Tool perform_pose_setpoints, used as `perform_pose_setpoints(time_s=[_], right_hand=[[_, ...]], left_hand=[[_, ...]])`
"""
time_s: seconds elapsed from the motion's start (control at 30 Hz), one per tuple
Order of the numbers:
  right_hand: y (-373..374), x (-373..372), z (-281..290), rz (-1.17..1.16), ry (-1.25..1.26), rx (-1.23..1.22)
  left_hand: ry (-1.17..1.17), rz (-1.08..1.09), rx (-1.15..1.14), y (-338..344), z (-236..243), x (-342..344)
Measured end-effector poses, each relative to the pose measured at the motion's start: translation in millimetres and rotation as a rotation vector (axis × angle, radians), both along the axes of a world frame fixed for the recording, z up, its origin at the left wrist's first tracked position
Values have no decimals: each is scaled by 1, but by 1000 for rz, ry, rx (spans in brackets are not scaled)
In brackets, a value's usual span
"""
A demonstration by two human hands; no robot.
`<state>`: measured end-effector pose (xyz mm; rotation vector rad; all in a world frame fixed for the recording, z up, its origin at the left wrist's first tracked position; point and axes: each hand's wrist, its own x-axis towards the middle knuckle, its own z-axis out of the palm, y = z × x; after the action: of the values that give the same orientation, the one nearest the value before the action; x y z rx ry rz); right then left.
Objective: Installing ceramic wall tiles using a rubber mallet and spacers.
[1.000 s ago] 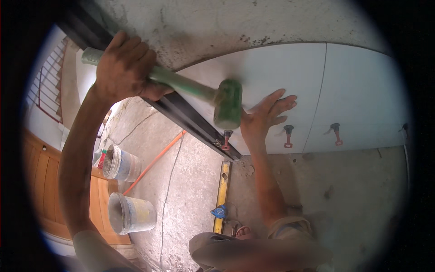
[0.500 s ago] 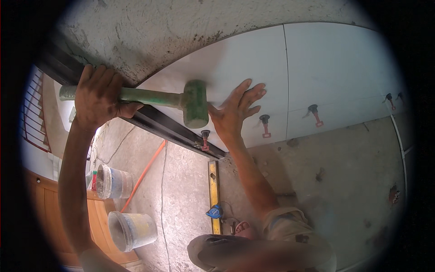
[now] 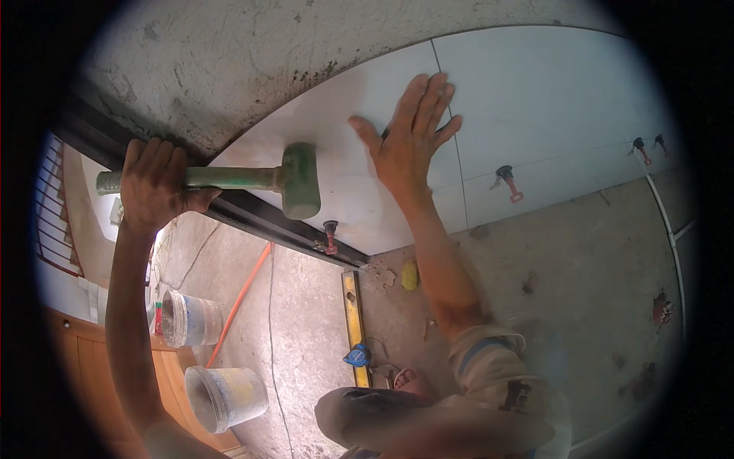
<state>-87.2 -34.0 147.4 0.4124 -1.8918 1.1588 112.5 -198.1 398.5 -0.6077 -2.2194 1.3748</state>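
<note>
My left hand (image 3: 157, 183) is closed round the handle of a green mallet (image 3: 300, 180), its head to the right over the white wall tiles near the dark metal door frame (image 3: 252, 213). My right hand (image 3: 409, 138) is spread open against the large white tile (image 3: 543, 99), just left of a vertical joint. Black-and-red tile levelling clips (image 3: 511, 183) stick out along the tiles, with one (image 3: 330, 233) beside the frame below the mallet.
A yellow spirit level (image 3: 352, 306) and blue tape measure (image 3: 357, 356) lie on the concrete floor. Two buckets (image 3: 229, 396), an orange hose (image 3: 241, 298) and cables are at lower left, near wooden panels (image 3: 92, 367). A stair railing (image 3: 57, 206) shows at far left, white pipes (image 3: 673, 241) at right.
My right hand has slid up along the tile, fingers still spread. The mallet and my left hand sit lower and further left in the picture. The view has shifted.
</note>
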Motion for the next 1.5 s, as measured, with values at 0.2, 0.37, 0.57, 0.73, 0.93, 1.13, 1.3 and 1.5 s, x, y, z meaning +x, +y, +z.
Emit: perform_pose_setpoints(time_s=[0.2, 0.37, 0.57, 0.73, 0.93, 1.13, 1.3, 1.5], right_hand=[[8, 16, -22, 82, -101, 11], [9, 27, -29, 164, -263, -28], [5, 47, -54, 193, -497, -264], [-3, 50, -67, 212, -631, -458], [7, 53, -72, 271, -677, -426], [12, 55, -71, 287, -645, -420], [29, 57, -83, 272, -554, -594], [71, 47, -149, 239, -752, -909]], left_hand=[[-26, 2, 8, 10, -4, 0], [-22, -60, -4, 19, -5, -11], [8, -27, -32, 30, -7, -9], [-26, -57, 14, 28, -9, -2], [-78, 31, -55, 27, -20, -2], [-259, -78, -21, 30, -46, -29], [-169, 21, 18, 32, -42, -23], [-54, 6, 70, 35, -56, 36]])
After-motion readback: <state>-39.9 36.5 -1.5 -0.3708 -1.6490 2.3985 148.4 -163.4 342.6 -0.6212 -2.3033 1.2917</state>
